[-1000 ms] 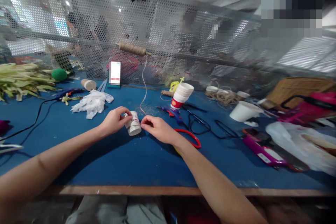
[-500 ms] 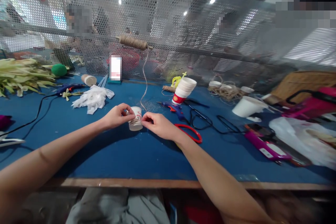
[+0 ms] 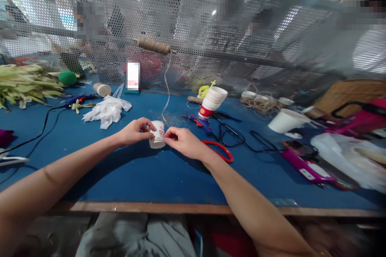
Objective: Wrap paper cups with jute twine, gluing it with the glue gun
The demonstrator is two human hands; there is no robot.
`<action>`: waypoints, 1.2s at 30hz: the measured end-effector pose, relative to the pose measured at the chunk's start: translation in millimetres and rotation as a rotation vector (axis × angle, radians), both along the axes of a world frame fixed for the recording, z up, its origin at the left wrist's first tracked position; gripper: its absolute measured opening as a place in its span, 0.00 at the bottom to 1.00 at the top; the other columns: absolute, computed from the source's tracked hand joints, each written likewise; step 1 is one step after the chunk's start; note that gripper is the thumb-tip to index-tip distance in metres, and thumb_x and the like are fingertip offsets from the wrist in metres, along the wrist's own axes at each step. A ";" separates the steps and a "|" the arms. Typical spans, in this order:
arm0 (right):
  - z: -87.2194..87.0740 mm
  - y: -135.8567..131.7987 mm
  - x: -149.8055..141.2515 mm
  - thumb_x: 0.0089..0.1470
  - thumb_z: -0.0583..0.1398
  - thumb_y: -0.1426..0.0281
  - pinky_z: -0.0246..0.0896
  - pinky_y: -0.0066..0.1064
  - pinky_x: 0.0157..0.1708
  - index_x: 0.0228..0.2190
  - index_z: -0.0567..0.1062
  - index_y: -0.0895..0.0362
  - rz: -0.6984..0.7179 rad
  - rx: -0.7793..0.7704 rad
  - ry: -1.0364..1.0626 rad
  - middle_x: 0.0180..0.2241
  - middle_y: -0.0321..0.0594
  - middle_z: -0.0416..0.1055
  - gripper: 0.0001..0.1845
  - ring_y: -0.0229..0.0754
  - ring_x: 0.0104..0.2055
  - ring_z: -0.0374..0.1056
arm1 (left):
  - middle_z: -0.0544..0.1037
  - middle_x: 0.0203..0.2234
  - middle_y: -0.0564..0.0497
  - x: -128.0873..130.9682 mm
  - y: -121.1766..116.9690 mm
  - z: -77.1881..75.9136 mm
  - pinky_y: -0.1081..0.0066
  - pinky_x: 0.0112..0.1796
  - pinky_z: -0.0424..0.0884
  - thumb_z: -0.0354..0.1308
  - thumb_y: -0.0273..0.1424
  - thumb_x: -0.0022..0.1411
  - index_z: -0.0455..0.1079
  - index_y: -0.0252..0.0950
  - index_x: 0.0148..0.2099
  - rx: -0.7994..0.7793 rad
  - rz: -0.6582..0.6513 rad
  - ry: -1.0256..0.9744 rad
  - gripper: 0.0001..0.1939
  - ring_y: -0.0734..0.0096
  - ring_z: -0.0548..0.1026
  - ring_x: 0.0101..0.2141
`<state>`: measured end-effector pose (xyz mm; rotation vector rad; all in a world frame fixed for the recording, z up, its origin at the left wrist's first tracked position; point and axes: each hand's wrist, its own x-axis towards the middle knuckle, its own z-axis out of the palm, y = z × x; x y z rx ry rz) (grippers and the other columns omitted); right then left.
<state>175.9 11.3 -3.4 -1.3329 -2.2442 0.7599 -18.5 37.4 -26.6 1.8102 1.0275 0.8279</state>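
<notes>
Blue tabletop (image 3: pixel 181 184) spreads before you, backed by a perforated metal screen (image 3: pixel 193 20). From the head view, taking the printed paper cup (image 3: pixel 158 139) as the clock's centre, your left hand (image 3: pixel 137 131) grips its left side, fingers bent over it. Your right hand (image 3: pixel 183 141) pinches the twine (image 3: pixel 167 88) against its right side. You cannot see inside this cup.

At two o'clock leans one stack of white cups (image 3: pixel 214 98), nested, the lowest one red; you cannot count them surely. One brown-sided cup (image 3: pixel 102 89) lies tipped between ten and eleven. One twine spool (image 3: pixel 153 45) hangs at twelve. You have two glue guns, one (image 3: pixel 202 124) between two and three, the other (image 3: pixel 79 99) at ten, beyond the crumpled white plastic (image 3: pixel 107 111). Red handles (image 3: pixel 223 151) sit between three and four, near your right wrist. Open blue surface runs at six o'clock to the wooden front edge (image 3: pixel 141 207).
</notes>
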 end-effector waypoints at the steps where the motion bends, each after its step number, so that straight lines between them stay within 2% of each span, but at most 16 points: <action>1: 0.0 0.1 0.0 0.49 0.55 0.71 0.54 0.25 0.26 0.26 0.70 0.60 0.001 -0.006 0.000 0.24 0.36 0.68 0.05 0.33 0.25 0.61 | 0.70 0.26 0.52 0.0 0.0 -0.3 0.73 0.29 0.63 0.58 0.32 0.45 0.67 0.33 0.34 0.000 -0.003 0.005 0.11 0.76 0.66 0.26; 12: 4.2 -1.7 1.3 0.49 0.55 0.72 0.54 0.25 0.26 0.26 0.69 0.61 0.043 -0.062 0.003 0.24 0.36 0.66 0.05 0.32 0.25 0.59 | 0.66 0.20 0.56 0.5 -1.9 1.4 0.75 0.25 0.59 0.59 0.33 0.44 0.65 0.34 0.35 0.000 -0.018 0.039 0.14 0.76 0.63 0.22; 20: 5.6 -2.6 2.4 0.50 0.54 0.70 0.53 0.25 0.26 0.26 0.68 0.60 0.093 -0.074 0.034 0.23 0.35 0.64 0.06 0.32 0.24 0.57 | 0.65 0.20 0.57 0.7 -1.1 -0.1 0.75 0.25 0.58 0.58 0.32 0.45 0.65 0.33 0.36 0.007 -0.018 0.060 0.14 0.78 0.62 0.22; 36: -1.6 0.1 1.8 0.50 0.54 0.70 0.53 0.26 0.26 0.27 0.70 0.59 0.041 -0.006 -0.056 0.25 0.37 0.68 0.06 0.34 0.26 0.61 | 0.65 0.21 0.57 0.2 -0.6 -0.1 0.75 0.25 0.59 0.59 0.33 0.44 0.64 0.33 0.37 0.013 -0.048 0.073 0.16 0.77 0.62 0.23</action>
